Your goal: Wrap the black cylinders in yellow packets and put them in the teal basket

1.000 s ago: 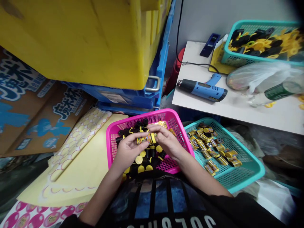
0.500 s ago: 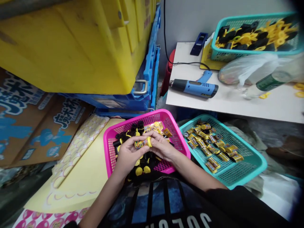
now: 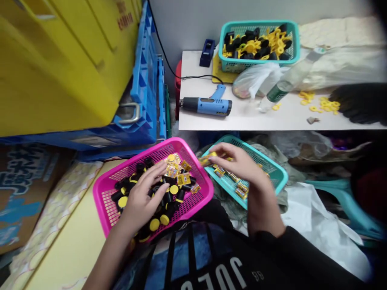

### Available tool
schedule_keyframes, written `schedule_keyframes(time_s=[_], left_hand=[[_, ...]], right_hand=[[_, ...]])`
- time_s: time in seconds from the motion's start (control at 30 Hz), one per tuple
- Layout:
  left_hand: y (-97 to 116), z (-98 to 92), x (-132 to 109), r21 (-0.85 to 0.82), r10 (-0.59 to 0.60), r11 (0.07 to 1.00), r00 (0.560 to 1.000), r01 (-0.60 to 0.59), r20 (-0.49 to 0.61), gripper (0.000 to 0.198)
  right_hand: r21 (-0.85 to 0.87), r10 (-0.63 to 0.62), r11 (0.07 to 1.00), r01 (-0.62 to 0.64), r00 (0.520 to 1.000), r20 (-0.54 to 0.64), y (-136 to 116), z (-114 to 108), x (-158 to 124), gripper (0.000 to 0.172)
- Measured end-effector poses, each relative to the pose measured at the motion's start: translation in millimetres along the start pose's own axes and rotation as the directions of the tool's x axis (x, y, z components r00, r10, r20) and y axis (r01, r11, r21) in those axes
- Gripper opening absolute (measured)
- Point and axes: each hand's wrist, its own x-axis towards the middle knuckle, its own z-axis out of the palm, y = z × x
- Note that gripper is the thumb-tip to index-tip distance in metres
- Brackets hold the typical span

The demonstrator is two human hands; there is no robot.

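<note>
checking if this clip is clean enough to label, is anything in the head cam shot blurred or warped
In the head view, the right hand looks slightly soft, probably from motion blur; the blue plastic crate leans and bows, likely from wide-angle distortion; the top right corner falls dark; the light is soft, with no strong glare.

White surface (image 3: 254,121) bearing a teal plastic basket (image 3: 260,23) heaped with black-and-yellow parts (image 3: 256,42), the basket sitting on a yellow mat (image 3: 219,72). Blue tape dispenser (image 3: 207,53) standing just beside the mat, blue-and-black heat gun (image 3: 208,105) lying near the front edge, black cord (image 3: 196,76) trailing behind it. Clear plastic bag (image 3: 254,80) slumping beside a tilted plastic bottle (image 3: 281,90) with a green label, small yellow rings (image 3: 322,105) scattering toward the right, grey scrap (image 3: 313,120) resting just below them, pale cloth (image 3: 338,68) covering the far right.
</note>
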Motion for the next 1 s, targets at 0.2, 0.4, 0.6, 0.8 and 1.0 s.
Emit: schedule_keyframes(time_s=[0.2, 0.4, 0.6, 0.8, 1.0], left_hand=[[-50, -12.2, -11, 0.371, -0.071, 0.928, 0.995, 0.039, 0.074, 0.032], [-91, 3.7, -18, 0.559, -0.005, 0.827, 0.993, -0.06, 0.114, 0.027], [-86, -9.1, -16, 0.532, -0.092, 0.847, 0.986, 0.004, 0.139, 0.029], [-79, -13.6, 3, 0.525, -0.064, 0.851, 0.992, -0.004, 0.112, 0.029], [-85, 7.1, 19, 0.613, -0.02, 0.784, 0.983, -0.098, 0.182, 0.033]], right_hand=[[-0.517, 0.068, 0.855, -0.044, 0.997, 0.027, 15, -1, 14, 0.023], [-0.602, 0.175, 0.795, 0.073, 0.923, 0.343, -29, 122, 59, 0.035], [-0.631, 0.217, 0.761, 0.154, 0.855, 0.471, -20, 131, 68, 0.022], [-0.52, 0.085, 0.793, 0.317, 0.788, 0.61, -27, 105, 58, 0.03], [-0.681, -0.024, 0.677, 0.28, 0.933, 0.36, -26, 156, 93, 0.032]])
